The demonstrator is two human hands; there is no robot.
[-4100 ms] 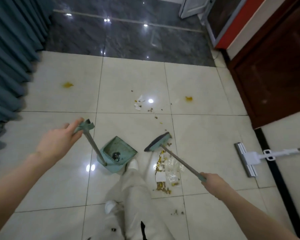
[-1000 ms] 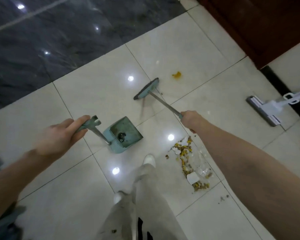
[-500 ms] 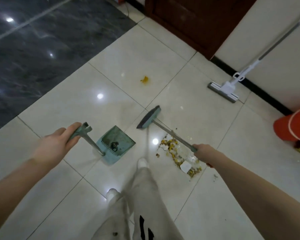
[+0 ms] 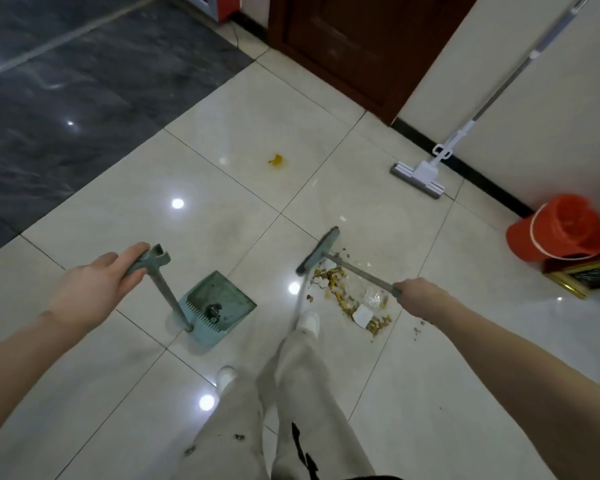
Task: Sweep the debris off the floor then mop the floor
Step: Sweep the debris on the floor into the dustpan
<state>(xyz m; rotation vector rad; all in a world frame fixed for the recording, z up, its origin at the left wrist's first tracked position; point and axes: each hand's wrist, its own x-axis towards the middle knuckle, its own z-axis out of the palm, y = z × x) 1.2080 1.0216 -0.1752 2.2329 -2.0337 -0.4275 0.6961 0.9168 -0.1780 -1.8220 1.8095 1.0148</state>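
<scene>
My left hand (image 4: 101, 284) grips the top of the long handle of a teal dustpan (image 4: 219, 306), which rests on the white tiles with a dark clump inside. My right hand (image 4: 418, 294) grips the grey handle of a teal broom (image 4: 318, 250). The broom head sits at the far left end of a pile of yellow-brown debris (image 4: 350, 299), which includes white scraps and clear plastic. The pile lies right of the dustpan, with my right foot between them. An orange stain (image 4: 275, 161) marks a tile farther ahead.
A white flat mop (image 4: 418, 174) leans against the cream wall at the right. An orange bucket (image 4: 558, 226) lies on its side by the wall, beside a gold-framed board (image 4: 589, 275). A brown door (image 4: 357, 39) stands ahead. Dark glossy flooring (image 4: 66, 84) lies to the left.
The view has swung right, bringing the bucket and mop more into sight. The broom head has come back from the open tile to the debris pile's edge. The dustpan stays beside my foot.
</scene>
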